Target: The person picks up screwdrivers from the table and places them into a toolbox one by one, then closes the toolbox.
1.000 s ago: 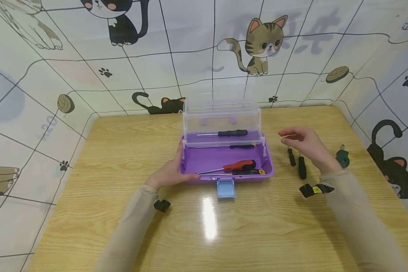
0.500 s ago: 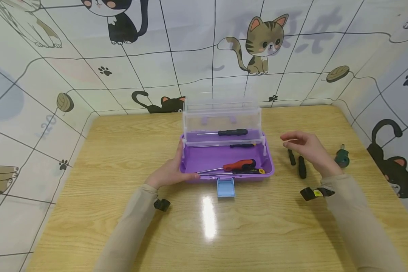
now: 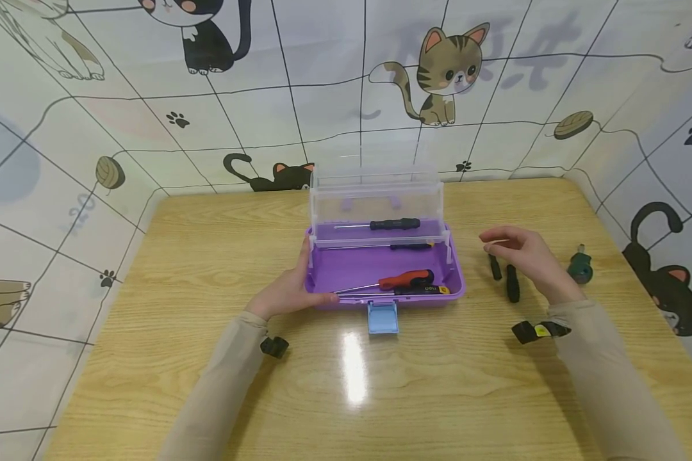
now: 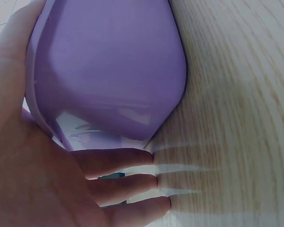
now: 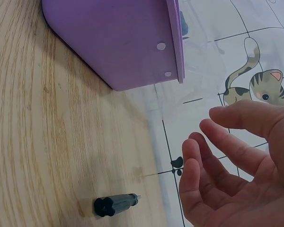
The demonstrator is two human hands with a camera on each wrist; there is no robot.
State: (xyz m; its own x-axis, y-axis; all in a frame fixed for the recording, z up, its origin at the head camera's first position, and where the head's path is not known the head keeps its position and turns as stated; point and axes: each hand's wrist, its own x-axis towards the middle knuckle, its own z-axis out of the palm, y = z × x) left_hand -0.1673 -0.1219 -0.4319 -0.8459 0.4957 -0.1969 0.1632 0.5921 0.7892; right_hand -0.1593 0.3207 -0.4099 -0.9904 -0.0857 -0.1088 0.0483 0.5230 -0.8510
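Note:
A purple toolbox stands with its clear lid raised. My left hand rests against its left end, thumb on the front corner; in the left wrist view the other fingers extend straight down to the table. Inside lie a red-and-black screwdriver, a black one with a yellow end and another black screwdriver at the back. My right hand hovers right of the box with loosely bent fingers, holding nothing. Beneath it lie a small black screwdriver and a thicker black screwdriver.
A stubby green screwdriver lies to the right of my right hand. One more black screwdriver shows at the raised clear part. The light blue latch hangs down in front. Cat-patterned sheeting surrounds the wooden table.
My right hand has drifted slightly to the right and nearer to me, over the black screwdrivers. The left hand and the toolbox stay where they were.

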